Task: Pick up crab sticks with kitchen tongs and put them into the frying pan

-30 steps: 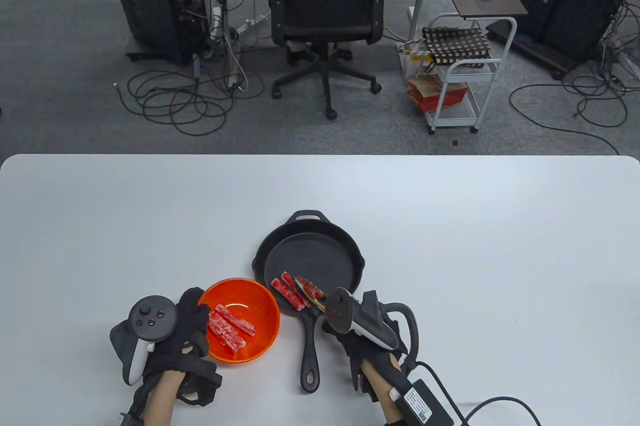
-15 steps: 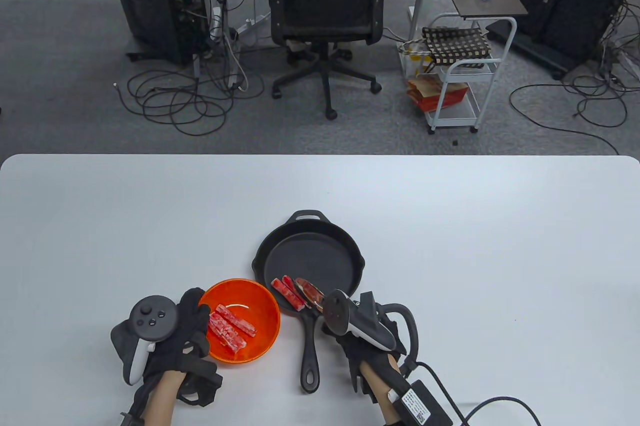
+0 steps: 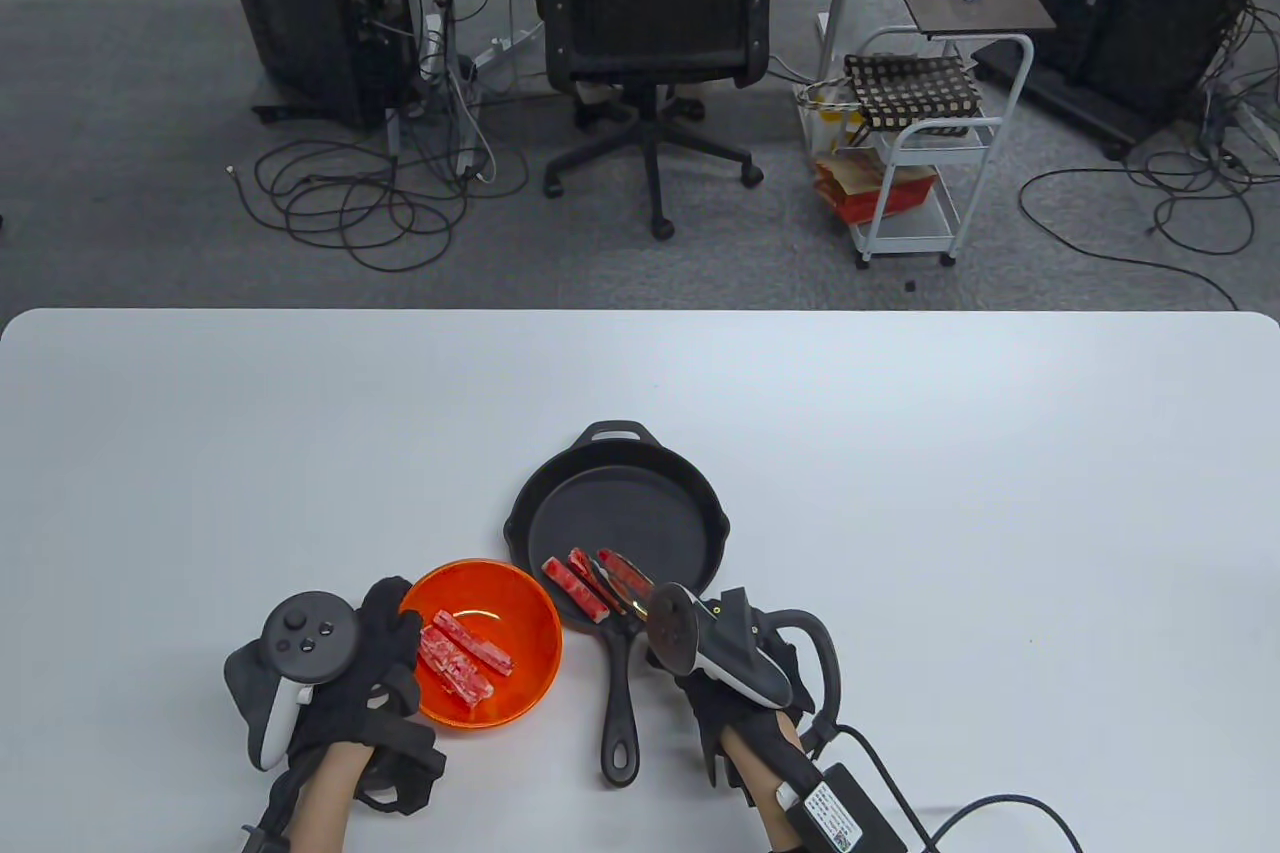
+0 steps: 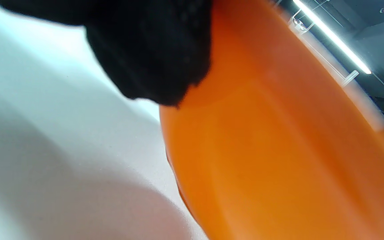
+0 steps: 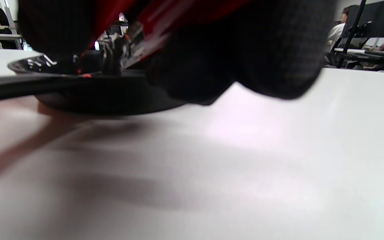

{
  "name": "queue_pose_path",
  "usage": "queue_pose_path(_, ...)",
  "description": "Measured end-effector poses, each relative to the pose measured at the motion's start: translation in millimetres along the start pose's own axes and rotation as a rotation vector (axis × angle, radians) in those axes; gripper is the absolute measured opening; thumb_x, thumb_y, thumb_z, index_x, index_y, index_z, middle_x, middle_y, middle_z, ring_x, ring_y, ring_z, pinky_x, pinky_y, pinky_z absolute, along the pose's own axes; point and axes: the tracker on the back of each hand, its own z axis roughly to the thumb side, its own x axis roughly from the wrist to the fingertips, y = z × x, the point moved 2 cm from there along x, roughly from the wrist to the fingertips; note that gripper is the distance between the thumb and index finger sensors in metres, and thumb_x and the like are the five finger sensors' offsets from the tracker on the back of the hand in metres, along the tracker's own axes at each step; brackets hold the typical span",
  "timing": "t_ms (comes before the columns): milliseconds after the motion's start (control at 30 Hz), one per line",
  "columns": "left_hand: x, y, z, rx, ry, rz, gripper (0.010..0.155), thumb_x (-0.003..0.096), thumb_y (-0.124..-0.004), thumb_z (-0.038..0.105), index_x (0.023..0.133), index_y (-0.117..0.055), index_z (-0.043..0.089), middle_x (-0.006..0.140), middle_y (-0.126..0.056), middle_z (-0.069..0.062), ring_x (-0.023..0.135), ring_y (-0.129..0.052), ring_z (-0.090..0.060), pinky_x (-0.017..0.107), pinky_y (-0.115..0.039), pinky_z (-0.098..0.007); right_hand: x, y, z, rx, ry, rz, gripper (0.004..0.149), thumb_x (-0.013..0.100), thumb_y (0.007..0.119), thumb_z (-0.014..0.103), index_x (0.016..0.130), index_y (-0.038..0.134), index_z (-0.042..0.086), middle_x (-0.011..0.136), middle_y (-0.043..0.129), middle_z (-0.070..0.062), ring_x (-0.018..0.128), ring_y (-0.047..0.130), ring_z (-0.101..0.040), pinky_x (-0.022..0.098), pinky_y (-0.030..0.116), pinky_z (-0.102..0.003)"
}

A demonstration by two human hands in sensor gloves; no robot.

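An orange bowl [image 3: 530, 663] holds several crab sticks [image 3: 462, 658]. My left hand [image 3: 385, 638] holds its left rim; a gloved fingertip [image 4: 152, 60] presses the bowl's outer wall [image 4: 278, 150]. The black frying pan [image 3: 640, 513] lies right of the bowl, handle toward me. Two crab sticks [image 3: 575, 585] rest at its near edge. A third stick [image 3: 628, 573] lies beside them, between the red-tipped tongs [image 3: 610, 591]. My right hand [image 3: 705, 688] grips the tongs from the near side, largely hidden under its tracker. The curled fingers [image 5: 245, 50] show around the red tongs [image 5: 165, 13].
The pan's long handle [image 3: 618, 703] runs between the bowl and my right hand. A cable [image 3: 960, 808] trails from my right wrist. White table [image 3: 950, 493] spreads right and beyond the pan. An office chair [image 3: 655, 13] and a cart [image 3: 930, 143] stand behind the table.
My right hand has drawn back slightly toward me. The tongs' tips have turned and parted a little around the third crab stick in the pan. My left hand stays on the bowl.
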Motion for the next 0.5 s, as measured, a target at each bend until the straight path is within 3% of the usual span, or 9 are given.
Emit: queue_pose_path(500,0.2,-0.8,0.5,0.000,-0.005,-0.003,0.052,0.0565,-0.076,0.032,0.105,-0.069,0.014,0.084,-0.097,-0.018,0.005,-0.102,-0.017,0.000,-0.091,-0.027,-45.8,-32.3,33.0,0.079,-0.155,-0.146,0.066,0.049,0.076,0.052,0.105,0.069,0.019,0.077,0.095,-0.011,0.038,0.104,-0.020,0.025,0.092,-0.037)
